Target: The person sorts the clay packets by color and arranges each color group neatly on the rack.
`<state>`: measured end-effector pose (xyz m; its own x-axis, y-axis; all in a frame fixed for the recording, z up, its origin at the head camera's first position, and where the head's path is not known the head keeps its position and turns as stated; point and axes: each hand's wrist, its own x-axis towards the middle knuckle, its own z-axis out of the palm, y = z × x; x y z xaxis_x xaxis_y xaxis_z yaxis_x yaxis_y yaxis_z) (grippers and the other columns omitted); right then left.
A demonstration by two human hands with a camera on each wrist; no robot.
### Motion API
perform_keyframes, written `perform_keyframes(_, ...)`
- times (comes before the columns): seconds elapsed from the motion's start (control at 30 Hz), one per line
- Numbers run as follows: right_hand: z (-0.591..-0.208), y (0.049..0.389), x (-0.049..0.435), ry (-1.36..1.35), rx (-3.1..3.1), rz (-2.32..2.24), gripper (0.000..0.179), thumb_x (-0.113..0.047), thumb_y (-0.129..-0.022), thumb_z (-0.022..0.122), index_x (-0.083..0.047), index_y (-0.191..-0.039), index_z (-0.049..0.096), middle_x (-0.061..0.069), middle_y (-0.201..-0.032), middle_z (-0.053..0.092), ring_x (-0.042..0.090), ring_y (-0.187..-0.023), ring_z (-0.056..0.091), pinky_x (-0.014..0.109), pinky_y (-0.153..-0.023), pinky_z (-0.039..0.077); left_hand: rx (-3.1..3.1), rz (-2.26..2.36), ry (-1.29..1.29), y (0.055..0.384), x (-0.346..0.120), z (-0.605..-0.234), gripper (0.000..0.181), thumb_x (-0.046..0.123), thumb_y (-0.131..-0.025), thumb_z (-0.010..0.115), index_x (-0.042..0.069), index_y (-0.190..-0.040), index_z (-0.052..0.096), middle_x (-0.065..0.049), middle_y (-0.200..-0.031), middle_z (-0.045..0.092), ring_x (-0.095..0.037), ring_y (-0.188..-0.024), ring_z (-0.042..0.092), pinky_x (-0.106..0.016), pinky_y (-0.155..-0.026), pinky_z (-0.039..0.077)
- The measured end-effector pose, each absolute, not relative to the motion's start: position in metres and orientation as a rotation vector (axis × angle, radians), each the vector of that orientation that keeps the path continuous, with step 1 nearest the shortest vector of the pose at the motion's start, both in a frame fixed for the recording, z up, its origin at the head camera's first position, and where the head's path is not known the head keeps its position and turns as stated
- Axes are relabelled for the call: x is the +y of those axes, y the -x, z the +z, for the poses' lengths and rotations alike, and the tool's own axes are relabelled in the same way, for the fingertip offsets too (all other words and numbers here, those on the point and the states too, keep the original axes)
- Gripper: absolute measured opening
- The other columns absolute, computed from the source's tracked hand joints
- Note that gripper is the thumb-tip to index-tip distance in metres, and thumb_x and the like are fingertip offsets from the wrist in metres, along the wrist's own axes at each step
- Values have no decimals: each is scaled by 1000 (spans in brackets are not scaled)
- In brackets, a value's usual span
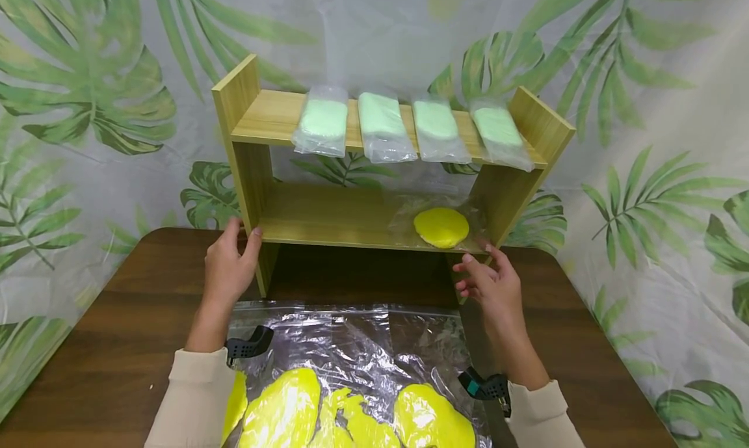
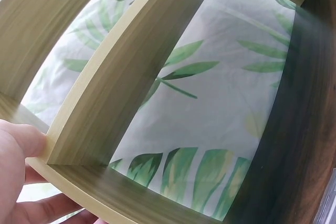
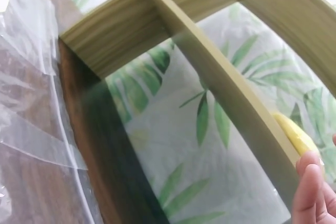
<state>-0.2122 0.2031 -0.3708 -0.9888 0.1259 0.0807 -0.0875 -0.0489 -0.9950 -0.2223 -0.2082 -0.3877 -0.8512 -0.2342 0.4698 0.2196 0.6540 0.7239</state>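
Pale green packets [image 1: 383, 115], four of them in clear film, sit in a row on the top board of your wooden shelf [image 1: 328, 210], their clear ends hanging over its front edge. Behind the shelf is a leaf-printed sheet [image 1: 52, 194]; beneath it is a dark brown table [image 1: 105, 344]. Right in front of the shelf, between your forearms, a big clear plastic bag [image 1: 351, 321] takes up the tabletop, with flattened bright yellow masses [image 1: 281, 406] showing at its near end.

Your left hand [image 1: 229, 263] grips the shelf's left side panel level with the middle board, thumb on the front edge, fingers round the outside. Your right hand [image 1: 493, 280] is at the right end of that board, its fingers loosely bent and parted; you cannot tell whether the fingertips touch the panel. Just beside them, at the board's right end, lies a rounded, smooth yellow lump [image 1: 441, 227] in a wrinkled clear wrapper. The shelf itself is light, straight-grained wood, upright, with side panels rising above the top board.
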Motion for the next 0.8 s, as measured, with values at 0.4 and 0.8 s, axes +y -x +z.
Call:
perform_keyframes(0.4,-381,179,224,59,-2212,2058,64,-26,-93,66,-9,-145,33,6,-92,71,17,-64,65,26,-62,54,-2332,-1125,-15,223,-207,-387,36,35,-101,44,3,-114,52,-21,-103,67,-39,-91,62,-54,-77,43)
perform_keyframes(0.8,-406,146,247,146,-2306,2095,51,-18,-94,64,-7,-137,38,2,-92,72,21,-77,69,30,-71,56,-2321,-1121,-14,221,-207,-386,36,34,-101,45,2,-114,53,-21,-99,67,-37,-86,63,-51,-74,44)
